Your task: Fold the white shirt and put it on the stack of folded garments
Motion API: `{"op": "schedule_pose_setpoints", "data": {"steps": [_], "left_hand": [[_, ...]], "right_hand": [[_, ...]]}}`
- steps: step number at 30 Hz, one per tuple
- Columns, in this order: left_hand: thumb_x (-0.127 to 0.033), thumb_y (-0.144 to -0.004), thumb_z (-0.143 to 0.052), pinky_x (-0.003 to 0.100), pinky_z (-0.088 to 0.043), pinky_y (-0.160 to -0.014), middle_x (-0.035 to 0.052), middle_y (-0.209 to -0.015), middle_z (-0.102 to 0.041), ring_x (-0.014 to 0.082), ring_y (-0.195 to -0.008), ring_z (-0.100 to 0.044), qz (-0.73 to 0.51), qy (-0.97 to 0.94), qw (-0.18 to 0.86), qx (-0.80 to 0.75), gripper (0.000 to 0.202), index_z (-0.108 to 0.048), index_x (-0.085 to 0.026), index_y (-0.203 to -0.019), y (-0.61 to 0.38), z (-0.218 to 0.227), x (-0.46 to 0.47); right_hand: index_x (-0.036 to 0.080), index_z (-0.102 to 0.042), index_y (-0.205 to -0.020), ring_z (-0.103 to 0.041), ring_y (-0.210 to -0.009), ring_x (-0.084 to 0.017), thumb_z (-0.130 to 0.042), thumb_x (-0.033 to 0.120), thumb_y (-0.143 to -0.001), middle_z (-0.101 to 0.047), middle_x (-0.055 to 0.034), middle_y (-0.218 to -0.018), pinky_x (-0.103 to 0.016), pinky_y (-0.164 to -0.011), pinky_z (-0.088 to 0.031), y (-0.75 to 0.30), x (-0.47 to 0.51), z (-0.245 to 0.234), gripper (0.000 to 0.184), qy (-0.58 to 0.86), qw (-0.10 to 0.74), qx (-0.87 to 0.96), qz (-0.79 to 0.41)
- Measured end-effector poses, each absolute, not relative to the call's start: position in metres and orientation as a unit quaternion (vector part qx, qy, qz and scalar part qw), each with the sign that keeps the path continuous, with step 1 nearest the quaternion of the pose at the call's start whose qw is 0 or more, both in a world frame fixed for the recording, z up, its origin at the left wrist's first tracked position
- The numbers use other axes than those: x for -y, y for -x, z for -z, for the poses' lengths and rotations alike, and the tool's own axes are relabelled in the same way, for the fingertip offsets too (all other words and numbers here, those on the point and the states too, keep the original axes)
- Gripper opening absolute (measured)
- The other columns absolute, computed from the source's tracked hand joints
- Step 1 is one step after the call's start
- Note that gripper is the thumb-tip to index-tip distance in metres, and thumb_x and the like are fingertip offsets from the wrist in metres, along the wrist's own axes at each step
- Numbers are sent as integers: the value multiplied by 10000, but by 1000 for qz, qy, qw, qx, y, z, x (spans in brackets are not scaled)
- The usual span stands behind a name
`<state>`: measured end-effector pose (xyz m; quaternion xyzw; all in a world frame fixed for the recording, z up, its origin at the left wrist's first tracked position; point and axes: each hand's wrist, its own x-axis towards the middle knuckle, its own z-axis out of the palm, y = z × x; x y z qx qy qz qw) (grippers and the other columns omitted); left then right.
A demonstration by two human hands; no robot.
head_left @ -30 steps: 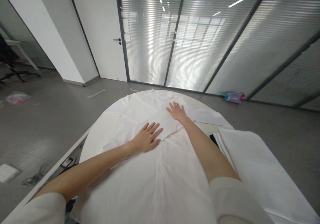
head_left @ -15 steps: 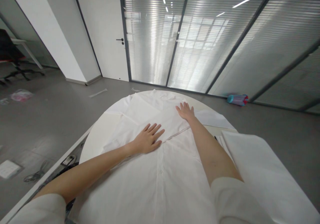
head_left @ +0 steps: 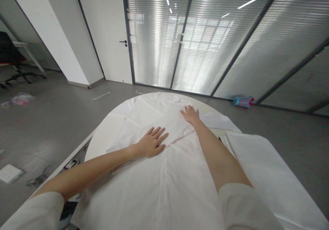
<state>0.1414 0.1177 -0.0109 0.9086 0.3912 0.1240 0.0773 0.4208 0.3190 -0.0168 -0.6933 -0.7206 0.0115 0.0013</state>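
Head camera: a white button-up shirt [head_left: 187, 192] lies spread over a round white table [head_left: 99, 142], its buttoned placket [head_left: 163, 185] running up the middle from the near edge and its collar end toward the far rim. The left hand [head_left: 153, 143] rests palm down on the shirt near the top of the placket, fingers spread and gripping nothing. The right hand [head_left: 190, 115] lies farther out and to the right, also palm down on the white fabric, fingers fanned and holding nothing. Between the two hands a slanting fabric edge [head_left: 181, 138] crosses the shirt. Beside the right forearm is a folded white cloth [head_left: 262, 168]; its material is hard to tell. On the floor to the left are a coiled cable [head_left: 38, 179] and a flat white box [head_left: 10, 173]. Beyond the table stand a white door [head_left: 108, 34] and a ribbed glass partition [head_left: 203, 51], with a blue-and-pink striped bundle [head_left: 243, 101] near its base.
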Motion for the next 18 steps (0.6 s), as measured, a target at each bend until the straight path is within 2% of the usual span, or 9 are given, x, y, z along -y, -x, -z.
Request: {"op": "schedule_pose_setpoints", "data": {"steps": [1, 3, 5, 6, 8, 11, 15, 18], "left_hand": [[-530, -984, -448, 531, -234, -1194, 123, -1596, -350, 334, -1472, -316, -128, -909, 106, -383, 586, -451, -246, -1496, -140, 5, -123], [-595, -932, -516, 476, -380, -1117, 132, -1450, -550, 329, -1328, -519, -149, -888, 203, -385, 557, -622, -222, -1332, -136, -11, -147], [-647, -917, -504, 393, -529, -916, 156, -1220, -687, 290, -1040, -695, -205, -808, 339, -435, 581, -708, -149, -1135, -130, -33, -186], [-671, -911, -492, 366, -560, -793, 183, -1189, -685, 274, -911, -724, -246, -745, 404, -470, 626, -701, -109, -1093, -126, -45, -210], [-670, -905, -517, 315, -558, -680, 223, -1295, -608, 238, -823, -730, -338, -632, 494, -492, 639, -661, -84, -1115, -121, -64, -258], [-643, -963, -430, 297, -566, -710, 251, -1443, -466, 209, -855, -724, -413, -512, 586, -473, 633, -608, -83, -1201, -117, -73, -321], [-698, -971, -285, 346, -585, -767, 268, -1552, -293, 243, -947, -707, -427, -433, 629, -484, 739, -566, -81, -1265, -118, -50, -371], [-780, -902, -346, 380, -593, -782, 244, -1509, -383, 280, -1006, -689, -380, -438, 649, -493, 779, -605, -116, -1216, -119, -31, -390]], "right_hand": [[134, -378, -1535, -232, -1491, -319, -261, 542, -1008, -277, -165, -1619, -574, -1188, -181, -419, -318, 13, 677, 694, 5, 720, -11], [93, -548, -1408, -314, -1444, -366, -402, 468, -974, -423, -211, -1526, -557, -1175, -234, -414, -319, 3, 593, 702, 35, 711, -23], [75, -672, -1243, -390, -1393, -392, -508, 373, -929, -546, -238, -1399, -526, -1156, -295, -405, -326, -9, 463, 713, 126, 682, -103], [83, -695, -1196, -443, -1359, -385, -526, 337, -920, -595, -231, -1338, -501, -1131, -348, -400, -331, -16, 410, 711, 183, 660, -161], [112, -686, -1193, -585, -1233, -321, -500, 286, -938, -669, -185, -1228, -417, -1018, -484, -390, -344, -27, 361, 687, 273, 617, -270], [133, -611, -1278, -706, -993, -205, -422, 243, -980, -686, -129, -1182, -288, -794, -584, -376, -364, -33, 370, 659, 323, 590, -336], [147, -587, -1260, -713, -873, -152, -474, 235, -974, -658, -113, -1194, -237, -693, -593, -365, -387, -24, 320, 636, 363, 568, -375], [141, -629, -1124, -700, -780, -144, -570, 209, -912, -679, -81, -1026, -243, -656, -593, -362, -400, -11, 230, 626, 383, 563, -380]]}}
